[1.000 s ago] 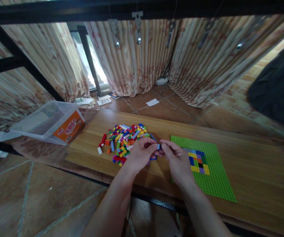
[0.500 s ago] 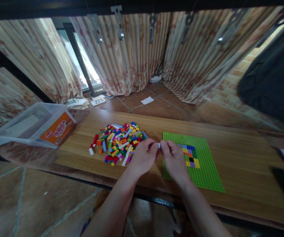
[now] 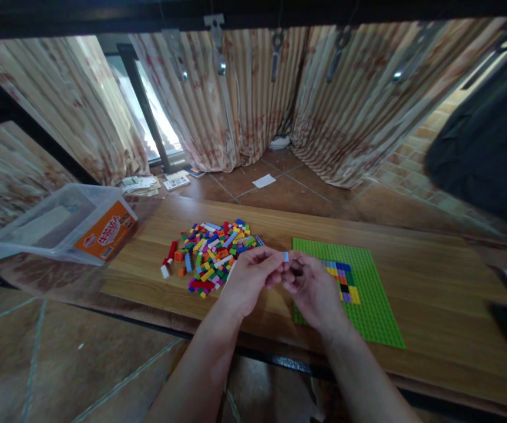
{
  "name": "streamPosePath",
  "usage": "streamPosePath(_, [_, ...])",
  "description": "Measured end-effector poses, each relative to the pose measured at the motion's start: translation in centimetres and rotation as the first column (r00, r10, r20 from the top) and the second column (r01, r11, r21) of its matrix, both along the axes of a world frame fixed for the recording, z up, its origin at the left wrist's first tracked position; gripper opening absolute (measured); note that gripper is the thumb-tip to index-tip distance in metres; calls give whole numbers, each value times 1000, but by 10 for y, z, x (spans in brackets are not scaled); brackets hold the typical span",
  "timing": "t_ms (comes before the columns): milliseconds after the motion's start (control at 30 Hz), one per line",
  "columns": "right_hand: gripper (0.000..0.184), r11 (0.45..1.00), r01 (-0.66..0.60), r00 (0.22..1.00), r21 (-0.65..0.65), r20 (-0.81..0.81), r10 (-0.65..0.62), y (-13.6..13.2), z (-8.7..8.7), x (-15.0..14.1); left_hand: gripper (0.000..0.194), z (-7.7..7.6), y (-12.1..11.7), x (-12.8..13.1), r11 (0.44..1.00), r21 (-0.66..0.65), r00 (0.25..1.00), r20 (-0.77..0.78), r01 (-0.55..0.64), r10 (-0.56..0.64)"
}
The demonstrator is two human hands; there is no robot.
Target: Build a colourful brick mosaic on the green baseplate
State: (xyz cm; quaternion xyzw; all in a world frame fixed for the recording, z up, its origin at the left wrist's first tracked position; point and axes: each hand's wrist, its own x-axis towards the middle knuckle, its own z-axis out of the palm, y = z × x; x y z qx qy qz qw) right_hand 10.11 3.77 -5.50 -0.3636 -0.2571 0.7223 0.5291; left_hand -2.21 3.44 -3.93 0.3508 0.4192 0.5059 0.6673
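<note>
Both of my hands meet over the wooden table (image 3: 433,294), between a pile of small coloured bricks (image 3: 211,255) and a green baseplate (image 3: 368,305). My left hand (image 3: 251,279) pinches a tiny light blue brick (image 3: 285,257) at its fingertips. My right hand (image 3: 312,288) is curled beside it, fingertips closed on the same piece from the right. A small patch of blue, yellow, purple and black bricks (image 3: 345,282) is fixed on the baseplate just right of my right hand.
A clear plastic tub with an orange label (image 3: 66,223) lies on the table's left end. Striped curtains (image 3: 257,94) hang behind, with papers (image 3: 143,183) on the tiled floor. A dark object (image 3: 486,147) looms at the right.
The hands stay together on the tiny brick. They have lifted slightly and turned it, and my view has shifted a little.
</note>
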Motion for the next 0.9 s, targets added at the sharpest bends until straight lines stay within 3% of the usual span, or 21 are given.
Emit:
streamPosePath(167, [38,997,49,976,62,209,-61,-3,-1,-6,31,-4,0,0,998,-35,999,-18,-46,45])
streamPosePath(300, [38,985,106,951,133,277,-139,-4,-7,-8,27,-8,0,4,997,-35,997,-44,-71,70])
streamPosePath(600, [34,994,89,971,68,215,-102,-3,-10,-6,16,-13,1,8,997,27,988,-131,-76,79])
streamPosePath(900, [25,996,33,999,-79,22,-31,-2,-2,-14,27,-4,0,-13,999,-24,999,0,-36,36])
